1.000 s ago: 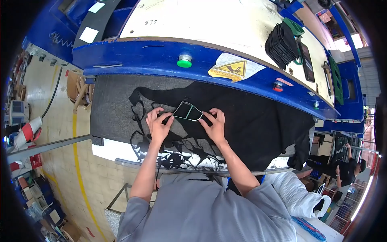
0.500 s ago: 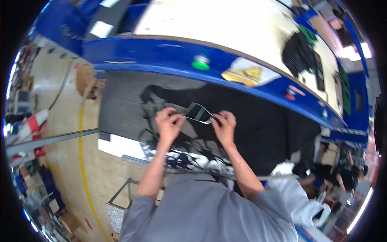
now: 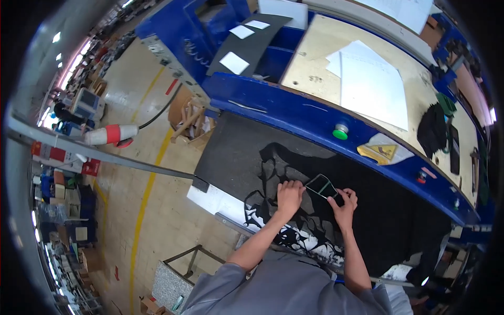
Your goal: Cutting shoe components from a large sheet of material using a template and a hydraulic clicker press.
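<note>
A thin metal-edged cutting die (image 3: 324, 187), a slanted open frame with a crossbar, is at a large black sheet of material (image 3: 388, 205). My left hand (image 3: 290, 199) has its fingertips closed at the die's left corner. My right hand (image 3: 344, 207) pinches the opposite end between thumb and fingers. Black material shows through the frame; whether the die rests fully on it I cannot tell. Left of the die, the sheet is a web of cut-out holes and thin strips, partly under my left hand.
A dark grey bed (image 3: 231, 142) lies under the sheet. Behind it runs a blue machine beam (image 3: 294, 113) with a green button (image 3: 340, 132) and a red button (image 3: 421, 177). White paper (image 3: 373, 84) lies on the board above. A metal bar (image 3: 105, 152) juts out at left.
My view has turned, so the bench and both hands now appear farther right and lower. The die, tilted up before, looks flatter against the black sheet; both hands still hold it.
</note>
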`<state>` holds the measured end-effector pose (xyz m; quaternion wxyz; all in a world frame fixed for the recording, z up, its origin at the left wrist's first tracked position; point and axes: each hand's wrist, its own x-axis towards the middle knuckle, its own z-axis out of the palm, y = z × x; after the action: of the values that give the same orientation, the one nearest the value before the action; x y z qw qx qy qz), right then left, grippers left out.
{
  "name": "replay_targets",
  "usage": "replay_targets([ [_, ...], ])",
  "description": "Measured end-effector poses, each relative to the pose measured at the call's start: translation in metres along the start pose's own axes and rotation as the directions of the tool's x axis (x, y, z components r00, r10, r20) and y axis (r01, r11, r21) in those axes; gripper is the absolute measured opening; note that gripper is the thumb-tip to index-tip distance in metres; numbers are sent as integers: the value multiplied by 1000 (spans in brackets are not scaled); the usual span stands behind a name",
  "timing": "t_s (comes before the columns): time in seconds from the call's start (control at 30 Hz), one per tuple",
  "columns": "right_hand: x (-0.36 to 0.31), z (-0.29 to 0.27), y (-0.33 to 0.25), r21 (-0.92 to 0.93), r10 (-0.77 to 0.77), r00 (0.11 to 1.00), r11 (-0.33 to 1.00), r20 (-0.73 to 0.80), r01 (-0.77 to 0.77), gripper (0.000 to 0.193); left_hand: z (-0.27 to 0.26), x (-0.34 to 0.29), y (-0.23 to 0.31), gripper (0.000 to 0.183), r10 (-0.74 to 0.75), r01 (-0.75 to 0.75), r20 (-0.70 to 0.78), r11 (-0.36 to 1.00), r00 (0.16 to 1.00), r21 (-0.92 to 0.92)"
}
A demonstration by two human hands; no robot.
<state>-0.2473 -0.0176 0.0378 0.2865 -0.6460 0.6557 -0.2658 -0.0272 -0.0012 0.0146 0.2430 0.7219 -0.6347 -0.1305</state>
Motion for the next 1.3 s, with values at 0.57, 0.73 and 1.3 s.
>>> replay_targets([
  [0.57, -2, 11, 25, 44, -181, 980, 982, -83, 185, 29, 0, 6, -18, 18, 61, -70, -52, 978, 997, -194],
  [0.73, 3, 12, 22, 79, -137, 985, 986, -102, 145, 20, 3, 4, -17, 15, 29, -55, -112, 969, 993, -241],
  [1.3, 6, 4, 5, 133, -72, 997, 988, -15, 74, 31, 3, 5, -20, 12, 10, -43, -133, 968, 991, -247],
])
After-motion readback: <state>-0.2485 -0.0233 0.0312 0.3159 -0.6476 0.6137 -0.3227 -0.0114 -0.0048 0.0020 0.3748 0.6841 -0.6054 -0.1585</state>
